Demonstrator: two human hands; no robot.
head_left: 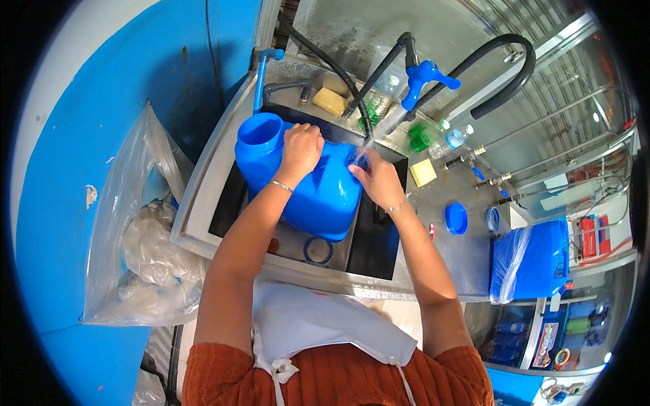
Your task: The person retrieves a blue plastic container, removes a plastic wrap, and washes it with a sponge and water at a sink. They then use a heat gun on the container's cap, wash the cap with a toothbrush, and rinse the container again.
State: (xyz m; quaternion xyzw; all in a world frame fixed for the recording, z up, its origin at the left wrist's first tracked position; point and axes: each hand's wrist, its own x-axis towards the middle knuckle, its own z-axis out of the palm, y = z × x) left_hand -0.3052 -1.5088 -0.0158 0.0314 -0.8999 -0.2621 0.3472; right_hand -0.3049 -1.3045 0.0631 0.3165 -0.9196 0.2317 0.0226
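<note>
White apron [325, 318] closest in, forearms reaching over the sink [203, 203]. Blue jug [318, 189] lies tilted in the basin under the tap [426, 74]. Left hand [300, 150] clamps its shoulder, right hand [379, 181] presses its wet side. Stiff plastic, looks slippery and bulky; best held near the neck.

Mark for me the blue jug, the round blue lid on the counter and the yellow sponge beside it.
blue jug [318, 193], head view, on its side wall.
round blue lid [456, 218], head view, on its top face.
yellow sponge [423, 172], head view, on its upper face.
</note>
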